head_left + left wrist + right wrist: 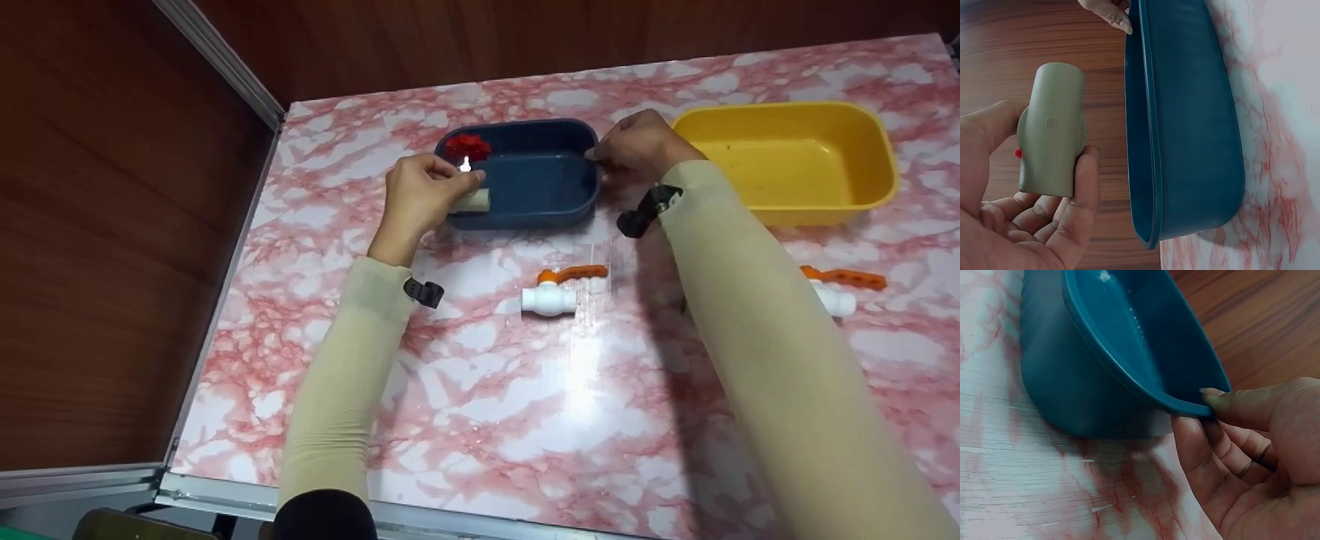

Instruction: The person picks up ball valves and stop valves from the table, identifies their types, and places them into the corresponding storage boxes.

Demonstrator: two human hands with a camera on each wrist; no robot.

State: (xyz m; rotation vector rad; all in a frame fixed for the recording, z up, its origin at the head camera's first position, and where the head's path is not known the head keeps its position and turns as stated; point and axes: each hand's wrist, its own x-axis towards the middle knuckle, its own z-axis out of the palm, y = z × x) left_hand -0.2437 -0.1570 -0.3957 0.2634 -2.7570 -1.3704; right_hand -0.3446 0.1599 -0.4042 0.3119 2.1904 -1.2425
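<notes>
My left hand pinches a beige pipe valve between thumb and fingers, above the left end of a dark blue plastic bin. In the left wrist view the valve stands upright, with a small red part peeking out at its side. A red knob-like piece shows just beyond that hand in the head view; its link to the valve is partly hidden. With thumb inside and fingers outside, my right hand grips the bin's rim at its right end.
A yellow bin sits right of the blue one. Nearer me lies a white ball valve with an orange lever. Another white valve with an orange lever is partly behind my right forearm. Wooden panels border the marbled table at left and back.
</notes>
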